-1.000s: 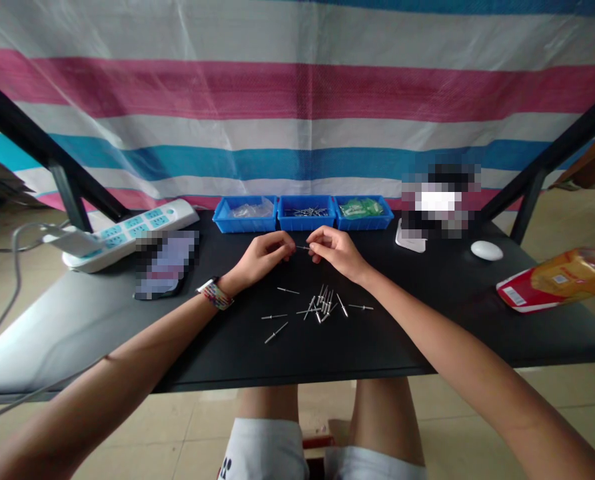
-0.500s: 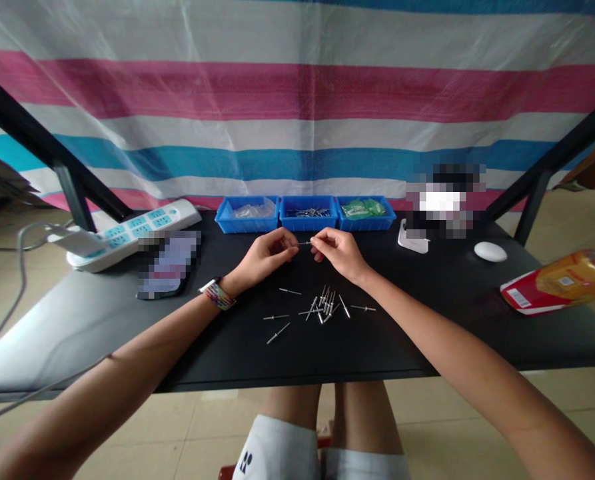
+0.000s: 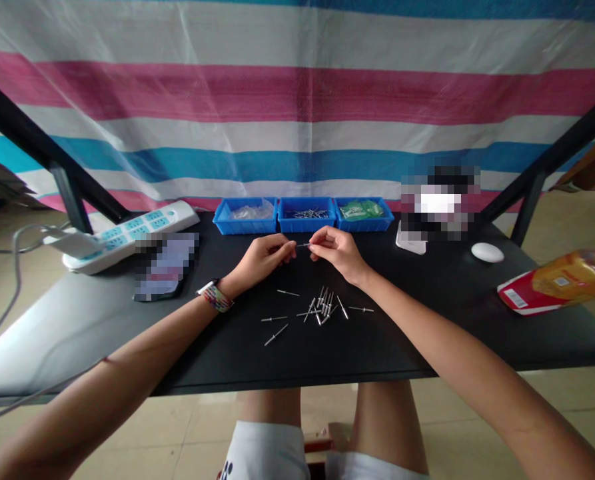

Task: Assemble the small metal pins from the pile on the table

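A thin silver pop rivet lies level between my two hands, just in front of the bins. My left hand is closed in a pinch at its left end. Thumb and fingers of my right hand pinch its right end. Nearer to me on the black table, a loose pile of pop rivets lies between my forearms, with several single ones scattered around it. Behind my hands, the middle blue bin holds more rivets.
The left blue bin holds clear plastic bags, the right one green bags. On the left lie a power strip and a phone. A white mouse and a red-and-yellow package are at the right.
The fingers of my left hand have drawn in closer together around the rivet's end. My knees have moved apart, and the view has shifted slightly.
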`<state>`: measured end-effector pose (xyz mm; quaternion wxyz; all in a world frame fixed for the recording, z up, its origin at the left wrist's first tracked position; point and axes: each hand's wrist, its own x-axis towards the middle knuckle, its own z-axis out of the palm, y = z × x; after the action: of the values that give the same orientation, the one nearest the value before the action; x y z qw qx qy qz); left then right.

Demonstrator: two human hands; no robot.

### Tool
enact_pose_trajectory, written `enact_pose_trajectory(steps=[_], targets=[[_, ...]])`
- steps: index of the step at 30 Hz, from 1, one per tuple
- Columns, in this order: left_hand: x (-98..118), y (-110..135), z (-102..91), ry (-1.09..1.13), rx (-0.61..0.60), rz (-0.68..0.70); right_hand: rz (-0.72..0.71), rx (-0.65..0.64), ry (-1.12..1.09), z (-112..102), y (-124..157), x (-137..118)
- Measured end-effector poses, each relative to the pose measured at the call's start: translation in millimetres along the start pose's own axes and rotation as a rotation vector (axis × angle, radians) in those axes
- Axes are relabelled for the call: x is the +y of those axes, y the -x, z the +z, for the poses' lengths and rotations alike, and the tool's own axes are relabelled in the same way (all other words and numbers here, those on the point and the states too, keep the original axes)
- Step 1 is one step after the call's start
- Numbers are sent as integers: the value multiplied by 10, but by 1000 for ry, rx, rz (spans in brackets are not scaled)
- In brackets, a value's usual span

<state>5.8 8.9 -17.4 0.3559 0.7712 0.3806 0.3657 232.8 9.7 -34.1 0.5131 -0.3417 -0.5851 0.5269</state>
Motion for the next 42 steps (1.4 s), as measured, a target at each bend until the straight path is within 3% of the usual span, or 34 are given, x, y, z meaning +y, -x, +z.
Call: enact_pose_trajectory(steps=[11,22,26,29,35,38,42], targets=[[11,9,29,205,31,-37,3,35,61,24,-1,10],[15,9,5,86,24,-12,-14,39,33,32,40,-61],[-10,0,15,147,66,-56,-73,124,63,57,1,-101],[-28,-8,21,210,102,-83,-125,220,74,13,-103,-118],[-43,-5,15,196,87,-92,-99,201,273,-174,-186,-105],[-62,0,10,182,83,-92,-97,98,350,-136,-71,-132],[-76,-1,6,180,93,-78,-195,-270,475,107,157,-201]])
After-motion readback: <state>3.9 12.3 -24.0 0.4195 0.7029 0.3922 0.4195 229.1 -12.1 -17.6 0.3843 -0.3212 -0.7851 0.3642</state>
